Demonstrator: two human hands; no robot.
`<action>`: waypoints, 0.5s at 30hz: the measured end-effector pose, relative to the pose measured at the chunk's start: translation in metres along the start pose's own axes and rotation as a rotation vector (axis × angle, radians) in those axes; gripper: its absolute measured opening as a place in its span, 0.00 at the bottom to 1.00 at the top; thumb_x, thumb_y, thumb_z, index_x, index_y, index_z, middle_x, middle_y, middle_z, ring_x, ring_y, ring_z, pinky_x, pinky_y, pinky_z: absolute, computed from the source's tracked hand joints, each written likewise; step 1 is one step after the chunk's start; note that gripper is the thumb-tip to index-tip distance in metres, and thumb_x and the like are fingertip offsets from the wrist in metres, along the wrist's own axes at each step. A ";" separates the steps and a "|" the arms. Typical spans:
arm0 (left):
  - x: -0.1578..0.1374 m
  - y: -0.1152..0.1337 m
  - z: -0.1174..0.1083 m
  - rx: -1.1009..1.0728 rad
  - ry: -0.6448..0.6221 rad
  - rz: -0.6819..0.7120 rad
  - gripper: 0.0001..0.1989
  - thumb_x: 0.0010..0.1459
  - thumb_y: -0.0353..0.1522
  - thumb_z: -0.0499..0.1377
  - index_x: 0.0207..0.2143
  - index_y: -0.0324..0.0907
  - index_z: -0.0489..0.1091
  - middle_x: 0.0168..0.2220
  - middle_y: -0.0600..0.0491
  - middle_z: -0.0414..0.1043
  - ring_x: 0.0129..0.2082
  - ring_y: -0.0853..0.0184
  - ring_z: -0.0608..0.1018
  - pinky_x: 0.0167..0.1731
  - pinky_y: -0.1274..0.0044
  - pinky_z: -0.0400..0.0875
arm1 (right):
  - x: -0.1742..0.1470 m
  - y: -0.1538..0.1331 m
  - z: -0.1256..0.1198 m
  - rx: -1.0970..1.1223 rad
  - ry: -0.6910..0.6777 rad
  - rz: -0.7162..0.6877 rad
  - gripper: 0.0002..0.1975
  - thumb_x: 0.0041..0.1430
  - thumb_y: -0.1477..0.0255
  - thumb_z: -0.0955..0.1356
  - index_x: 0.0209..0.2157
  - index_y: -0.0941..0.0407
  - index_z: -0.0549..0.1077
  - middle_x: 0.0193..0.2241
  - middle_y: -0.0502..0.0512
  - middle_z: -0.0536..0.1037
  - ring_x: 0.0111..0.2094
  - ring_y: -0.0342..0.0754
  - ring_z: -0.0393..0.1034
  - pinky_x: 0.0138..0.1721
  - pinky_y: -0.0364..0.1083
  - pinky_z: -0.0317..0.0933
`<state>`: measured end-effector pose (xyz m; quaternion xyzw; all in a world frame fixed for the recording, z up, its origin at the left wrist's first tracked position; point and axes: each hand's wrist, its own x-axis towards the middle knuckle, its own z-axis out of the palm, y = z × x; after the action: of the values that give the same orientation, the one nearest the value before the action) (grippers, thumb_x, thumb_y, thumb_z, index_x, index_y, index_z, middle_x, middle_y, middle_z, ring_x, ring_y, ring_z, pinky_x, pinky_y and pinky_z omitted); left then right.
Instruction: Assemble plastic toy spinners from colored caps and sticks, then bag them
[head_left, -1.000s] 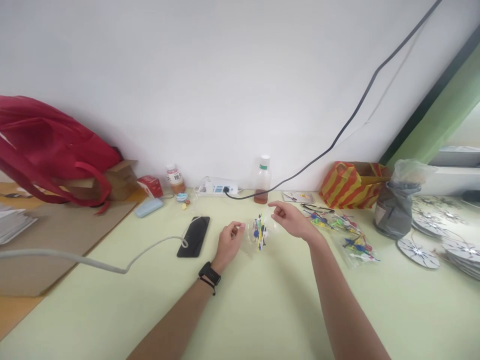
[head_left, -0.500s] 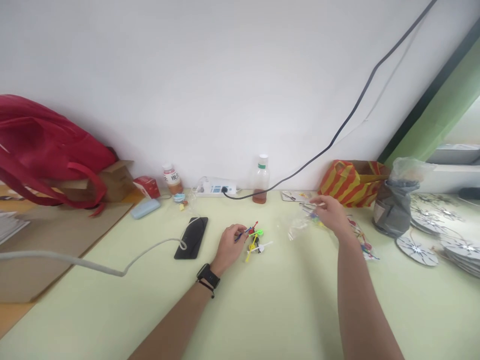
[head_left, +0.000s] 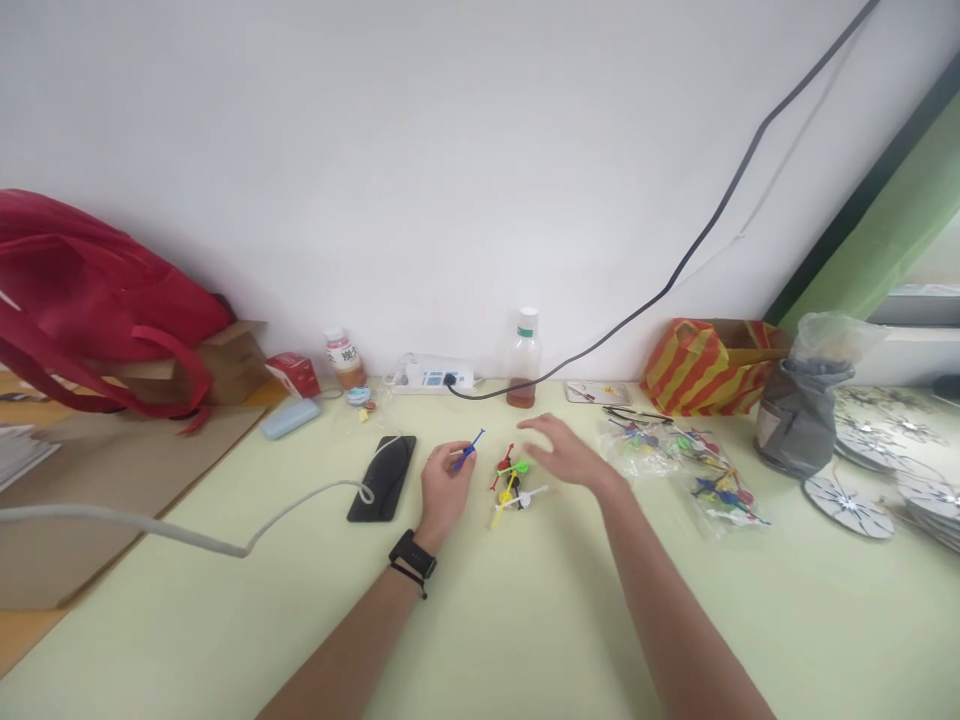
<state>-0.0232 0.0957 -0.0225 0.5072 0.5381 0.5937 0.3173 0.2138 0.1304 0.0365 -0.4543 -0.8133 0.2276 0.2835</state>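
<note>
My left hand (head_left: 445,488) is closed on a small blue plastic piece (head_left: 469,450), a thin stick with a wider part near the fingers. Just right of it lies a loose group of similar pieces: a red one (head_left: 503,468), a green one (head_left: 519,467), a yellow one (head_left: 507,497), a white one (head_left: 526,499) and a black one (head_left: 516,483). Over the table, beyond and right of this group, my right hand (head_left: 564,452) is open with its fingers apart and nothing in them.
Clear bags of coloured pieces (head_left: 724,495) lie to the right, near black-handled tweezers or scissors (head_left: 636,414). A phone (head_left: 382,478) with a cable is on the left. Along the wall stand a bottle (head_left: 523,360), a power strip (head_left: 435,375) and a striped bag (head_left: 701,370).
My right hand has let go of the clear plastic bag on the right and moved left toward the pieces. My left hand has lifted the blue piece away from the group.
</note>
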 end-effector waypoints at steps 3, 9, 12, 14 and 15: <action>0.002 0.001 -0.001 -0.031 0.006 -0.024 0.12 0.56 0.37 0.65 0.40 0.39 0.76 0.41 0.45 0.80 0.42 0.60 0.82 0.46 0.69 0.76 | 0.002 -0.023 0.030 -0.049 -0.272 0.001 0.15 0.60 0.67 0.70 0.50 0.50 0.77 0.51 0.60 0.73 0.55 0.57 0.66 0.56 0.54 0.60; -0.003 0.011 0.003 -0.069 0.006 -0.046 0.16 0.55 0.39 0.67 0.43 0.40 0.75 0.42 0.45 0.81 0.40 0.61 0.82 0.43 0.71 0.77 | -0.005 -0.034 0.006 0.012 -0.515 0.001 0.09 0.47 0.68 0.77 0.33 0.54 0.81 0.39 0.56 0.77 0.39 0.53 0.73 0.38 0.45 0.65; -0.006 0.016 0.004 -0.136 -0.023 -0.093 0.16 0.54 0.39 0.69 0.40 0.40 0.75 0.40 0.46 0.80 0.40 0.61 0.82 0.43 0.71 0.77 | -0.007 -0.038 -0.010 0.105 -0.546 0.014 0.11 0.50 0.64 0.76 0.35 0.52 0.82 0.39 0.54 0.79 0.41 0.53 0.74 0.39 0.46 0.66; -0.006 0.019 0.004 -0.199 -0.091 -0.121 0.16 0.53 0.39 0.70 0.39 0.39 0.76 0.40 0.46 0.80 0.39 0.61 0.83 0.44 0.70 0.77 | -0.004 -0.043 -0.011 0.190 -0.375 0.011 0.10 0.57 0.65 0.72 0.40 0.52 0.80 0.41 0.55 0.80 0.42 0.52 0.75 0.41 0.47 0.67; -0.006 0.020 0.004 -0.226 -0.127 -0.127 0.16 0.52 0.39 0.71 0.39 0.39 0.76 0.40 0.46 0.80 0.38 0.61 0.83 0.44 0.70 0.78 | -0.002 -0.045 -0.009 0.236 -0.260 0.007 0.11 0.60 0.67 0.69 0.43 0.52 0.79 0.43 0.55 0.80 0.42 0.50 0.75 0.42 0.47 0.68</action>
<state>-0.0142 0.0868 -0.0051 0.4695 0.4777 0.5960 0.4429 0.1934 0.1078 0.0703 -0.3875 -0.8091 0.3794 0.2264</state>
